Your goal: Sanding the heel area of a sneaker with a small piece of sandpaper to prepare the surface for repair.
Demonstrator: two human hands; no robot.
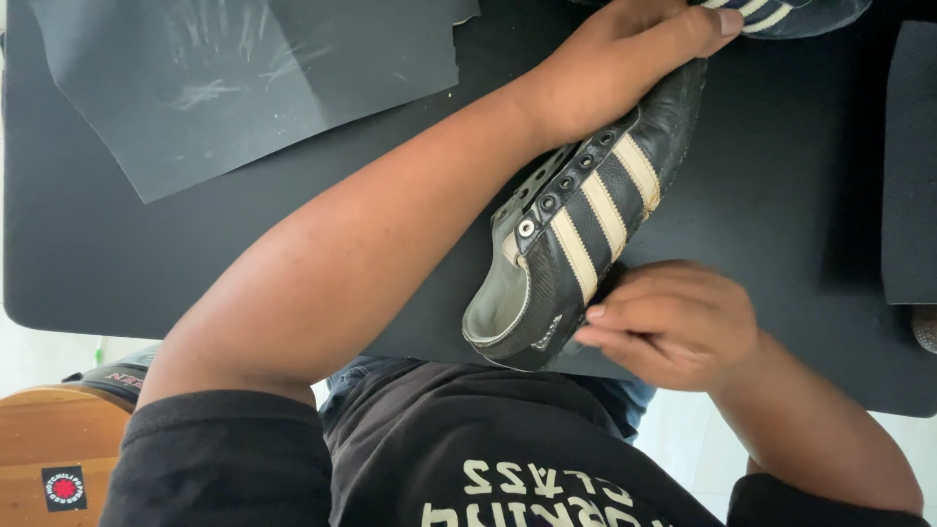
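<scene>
A black sneaker with three cream stripes and empty eyelets lies on its side on a black table, heel toward me. My left hand reaches across and presses down on the toe end of the sneaker. My right hand touches the sneaker's side near the heel, fingers curled against the sole edge. Whether it pinches something small is hidden.
A second striped shoe peeks in at the top edge beyond my left hand. A grey scratched sheet lies at the table's far left. A dark pad sits at the right edge. A wooden stool stands below left.
</scene>
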